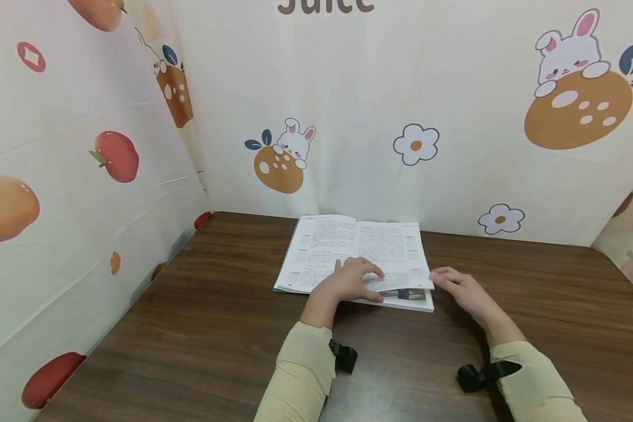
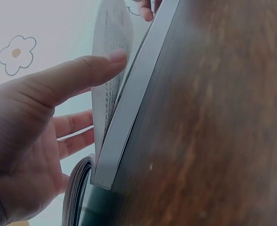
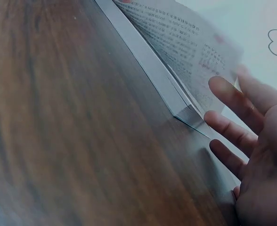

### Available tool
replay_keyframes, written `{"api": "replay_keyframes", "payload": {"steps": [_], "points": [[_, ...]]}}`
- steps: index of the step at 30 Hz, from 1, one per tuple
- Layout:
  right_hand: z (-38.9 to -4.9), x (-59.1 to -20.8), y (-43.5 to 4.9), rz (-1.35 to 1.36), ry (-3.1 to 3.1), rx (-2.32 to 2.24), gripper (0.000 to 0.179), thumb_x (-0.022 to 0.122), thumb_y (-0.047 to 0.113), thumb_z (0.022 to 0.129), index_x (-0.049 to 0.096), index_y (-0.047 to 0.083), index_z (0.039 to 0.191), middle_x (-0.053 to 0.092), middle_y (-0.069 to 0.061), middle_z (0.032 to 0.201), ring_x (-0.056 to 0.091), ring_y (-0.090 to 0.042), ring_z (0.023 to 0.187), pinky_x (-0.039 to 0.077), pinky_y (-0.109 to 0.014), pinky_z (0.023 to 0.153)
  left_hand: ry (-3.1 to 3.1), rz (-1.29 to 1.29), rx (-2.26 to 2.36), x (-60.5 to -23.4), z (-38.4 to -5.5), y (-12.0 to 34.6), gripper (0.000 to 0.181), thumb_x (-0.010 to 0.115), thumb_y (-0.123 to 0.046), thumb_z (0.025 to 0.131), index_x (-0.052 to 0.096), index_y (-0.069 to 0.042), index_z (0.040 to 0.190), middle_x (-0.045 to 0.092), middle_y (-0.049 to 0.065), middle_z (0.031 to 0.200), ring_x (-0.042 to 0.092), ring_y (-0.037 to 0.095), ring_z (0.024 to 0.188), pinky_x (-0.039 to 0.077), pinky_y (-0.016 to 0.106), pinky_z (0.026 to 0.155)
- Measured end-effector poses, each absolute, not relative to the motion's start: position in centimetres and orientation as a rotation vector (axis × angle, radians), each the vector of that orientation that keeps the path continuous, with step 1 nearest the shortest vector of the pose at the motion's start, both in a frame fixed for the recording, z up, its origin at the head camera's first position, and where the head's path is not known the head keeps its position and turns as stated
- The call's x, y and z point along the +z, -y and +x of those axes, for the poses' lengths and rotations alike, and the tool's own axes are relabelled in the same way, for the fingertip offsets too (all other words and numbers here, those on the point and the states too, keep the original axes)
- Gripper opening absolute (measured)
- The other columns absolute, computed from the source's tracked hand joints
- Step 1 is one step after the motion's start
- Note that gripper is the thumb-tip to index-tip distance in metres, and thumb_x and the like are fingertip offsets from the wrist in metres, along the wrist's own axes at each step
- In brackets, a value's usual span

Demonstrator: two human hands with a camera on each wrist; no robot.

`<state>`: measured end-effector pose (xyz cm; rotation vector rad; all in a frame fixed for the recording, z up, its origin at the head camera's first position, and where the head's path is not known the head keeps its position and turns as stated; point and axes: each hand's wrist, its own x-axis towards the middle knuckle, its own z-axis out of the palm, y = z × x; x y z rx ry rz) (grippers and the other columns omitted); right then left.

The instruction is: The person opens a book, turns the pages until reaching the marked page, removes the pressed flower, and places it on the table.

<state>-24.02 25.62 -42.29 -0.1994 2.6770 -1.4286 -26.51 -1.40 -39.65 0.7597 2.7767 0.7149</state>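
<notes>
An open book (image 1: pixel 324 249) lies on the table with printed text on both pages. Across its lower middle reaches my left hand (image 1: pixel 348 282), fingers spread over the right page and thumb (image 2: pixel 101 68) by the book's near edge. At the lower right corner is my right hand (image 1: pixel 464 293); its fingertips pinch the outer edge of the raised right page (image 3: pixel 190 44), one digit behind the paper and a finger in front. The other fingers (image 3: pixel 228 157) extend loosely. Under the raised page, part of a picture (image 1: pixel 408 294) shows.
The dark wooden table (image 1: pixel 200 328) extends around the book. Behind it hangs a pale curtain (image 1: pixel 358 164) printed with rabbits, fruit and flowers, with another printed sheet (image 1: pixel 58 234) on the left. Each sleeve carries a black wrist strap (image 1: pixel 343 354).
</notes>
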Motion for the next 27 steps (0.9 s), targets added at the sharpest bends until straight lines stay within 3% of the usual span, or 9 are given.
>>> {"api": "replay_keyframes", "payload": {"steps": [5,8,10,13,15,22,27], "points": [[-23.82,-42.0,-25.5,-0.196,-2.617,-1.527,0.06,0.035,0.047,0.098,0.059,-0.006,0.112,0.043,-0.025,0.133,0.027,-0.039,0.129,0.015,-0.062,0.1,-2.775,0.759,0.764,-39.51,-26.56,1.5,0.022,0.07,-0.03,0.08,0.07,-0.026,0.102,0.055,-0.005,0.121,0.041,0.018,0.12,0.01,0.057,0.105],[-23.78,-41.94,-25.48,-0.202,-2.606,-1.546,0.06,0.033,0.047,0.098,0.059,-0.005,0.112,0.044,-0.025,0.131,0.028,-0.038,0.128,0.015,-0.061,0.1,-2.785,0.727,0.864,-39.48,-26.75,1.54,0.018,0.064,-0.027,0.083,0.07,-0.023,0.1,0.061,-0.007,0.109,0.05,0.014,0.106,0.014,0.055,0.105],[-23.78,-41.94,-25.47,-0.193,-2.608,-1.545,0.06,0.034,0.048,0.098,0.059,-0.004,0.114,0.044,-0.025,0.132,0.028,-0.038,0.128,0.015,-0.061,0.1,-2.782,0.676,0.965,-39.46,-26.88,1.55,0.017,0.062,-0.028,0.086,0.069,-0.02,0.098,0.064,-0.006,0.098,0.055,0.013,0.089,0.03,0.048,0.099],[-23.83,-41.98,-25.45,-0.182,-2.603,-1.549,0.061,0.035,0.048,0.097,0.058,-0.005,0.117,0.043,-0.025,0.133,0.027,-0.039,0.129,0.014,-0.062,0.1,-2.767,0.594,1.099,-39.45,-27.04,1.5,0.021,0.06,-0.033,0.089,0.069,-0.017,0.099,0.063,-0.006,0.088,0.052,0.012,0.069,0.045,0.034,0.074],[-23.87,-42.03,-25.44,-0.173,-2.597,-1.554,0.06,0.035,0.048,0.097,0.057,-0.005,0.117,0.042,-0.025,0.134,0.026,-0.039,0.129,0.013,-0.062,0.101,-2.759,0.552,1.133,-39.42,-27.06,1.45,0.027,0.059,-0.038,0.089,0.068,-0.016,0.102,0.063,-0.006,0.087,0.05,0.012,0.064,0.042,0.029,0.057],[-23.92,-42.07,-25.38,-0.131,-2.584,-1.551,0.061,0.037,0.049,0.096,0.056,-0.004,0.119,0.041,-0.026,0.135,0.025,-0.039,0.13,0.012,-0.063,0.1,-2.794,0.522,1.041,-39.43,-27.06,1.36,0.045,0.042,-0.053,0.093,0.067,-0.016,0.101,0.061,-0.003,0.089,0.05,0.013,0.067,0.038,0.027,0.058],[-23.92,-42.07,-25.37,-0.111,-2.579,-1.546,0.062,0.038,0.05,0.095,0.055,-0.004,0.12,0.04,-0.026,0.135,0.025,-0.04,0.13,0.012,-0.063,0.1,-2.807,0.534,1.053,-39.3,-27.01,1.5,0.043,0.042,-0.049,0.095,0.062,-0.013,0.083,0.058,-0.001,0.082,0.049,0.013,0.064,0.038,0.026,0.056]]}}
